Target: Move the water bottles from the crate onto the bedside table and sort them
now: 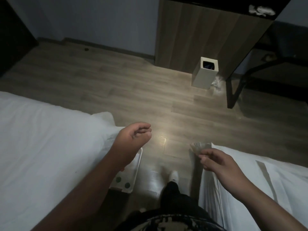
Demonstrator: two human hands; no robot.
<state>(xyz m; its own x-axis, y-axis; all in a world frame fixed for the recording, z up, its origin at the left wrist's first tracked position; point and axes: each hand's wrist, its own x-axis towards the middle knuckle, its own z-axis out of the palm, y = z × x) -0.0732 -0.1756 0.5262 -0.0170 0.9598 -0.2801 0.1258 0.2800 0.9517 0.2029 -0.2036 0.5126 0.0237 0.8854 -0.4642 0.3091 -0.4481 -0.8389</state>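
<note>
While arms reach fwd, L hand (131,139) loose-curled, grip empty; R hand (221,164) curled, grip state unclear.

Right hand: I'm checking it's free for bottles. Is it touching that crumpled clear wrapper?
Touching. The head view shows the right hand pinching the crumpled clear wrapper by its near edge.

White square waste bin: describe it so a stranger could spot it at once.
Look across the wooden floor to the tall wood-grain panel beside the black-framed desk. At its foot stands a tall, white, square-sided bin with a dark open top. Its only neighbour is shapeless crumpled clear plastic.
</note>
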